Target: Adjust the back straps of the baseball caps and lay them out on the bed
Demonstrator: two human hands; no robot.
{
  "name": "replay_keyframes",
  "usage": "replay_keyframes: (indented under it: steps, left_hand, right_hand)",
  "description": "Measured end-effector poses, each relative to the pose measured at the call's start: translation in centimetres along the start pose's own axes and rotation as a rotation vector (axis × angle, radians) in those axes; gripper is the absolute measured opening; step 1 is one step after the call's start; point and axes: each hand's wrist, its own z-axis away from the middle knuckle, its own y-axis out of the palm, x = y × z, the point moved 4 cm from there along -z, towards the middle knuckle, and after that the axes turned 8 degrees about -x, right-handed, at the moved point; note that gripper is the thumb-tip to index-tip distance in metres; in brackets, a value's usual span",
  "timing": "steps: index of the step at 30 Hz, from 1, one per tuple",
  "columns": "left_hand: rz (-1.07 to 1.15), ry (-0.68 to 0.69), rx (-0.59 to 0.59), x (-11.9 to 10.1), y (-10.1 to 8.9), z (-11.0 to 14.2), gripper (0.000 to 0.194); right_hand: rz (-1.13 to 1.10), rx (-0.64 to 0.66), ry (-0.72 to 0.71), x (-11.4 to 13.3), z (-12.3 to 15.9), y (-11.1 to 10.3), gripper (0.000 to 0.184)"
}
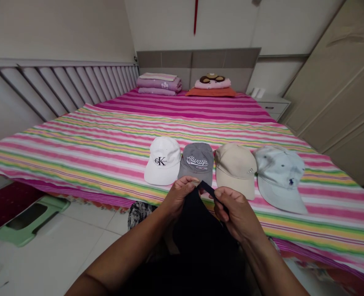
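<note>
Both my hands hold a dark navy cap (200, 230) in front of the bed's near edge. My left hand (180, 195) pinches its left side. My right hand (233, 211) is closed on the cap's thin back strap (207, 190). Just beyond my hands several caps lie in a row on the striped bedspread (107, 139): a white cap (163, 160) with black letters, a grey cap (197, 162) with white script, a beige cap (235, 168) and a pale blue washed cap (279, 174).
Folded purple bedding (160, 84) and a pink-and-orange pillow stack (212, 86) lie by the headboard. A white nightstand (271, 105) stands at the right, with wardrobe doors (339, 86) beside it. A green plastic stool (27, 220) sits on the tiled floor at left.
</note>
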Motion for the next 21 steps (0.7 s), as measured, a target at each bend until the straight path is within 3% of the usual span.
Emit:
replay_keyframes:
  steps: [12,21]
  left_hand:
    - [-0.064,0.022,-0.007,-0.29,-0.27,0.11,0.039]
    - [-0.19,0.105,0.07,-0.6,-0.38,0.05,0.024]
  right_hand:
    - [-0.025,0.056,0.108,-0.68,-0.44,0.13,0.029]
    - [0.238,0.007,-0.064,0.11,-1.0,-0.63,0.023]
